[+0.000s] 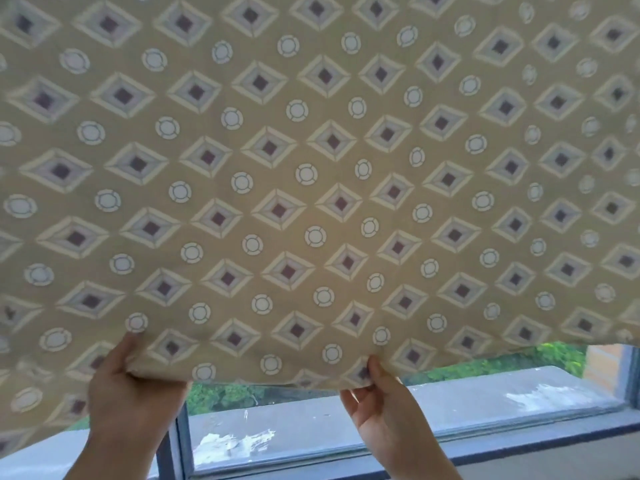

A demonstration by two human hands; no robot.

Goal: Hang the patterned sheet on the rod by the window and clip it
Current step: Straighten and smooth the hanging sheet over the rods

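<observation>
Filling most of the view, patterned sheet (311, 168) hides any rod.

Grey window ledge (450, 407) outside glass (white patches on it).

Left hand (133, 386): bare; no glove, ring or band on the part that shows.
Left forearm: bare from wrist to bottom edge of frame; no sleeve or cuff in view.
Right hand (375, 407): bare; no glove, ring or band seen.
Right forearm: bare down to bottom edge; no sleeve, no watch.
Nails: too blurred to tell.
</observation>
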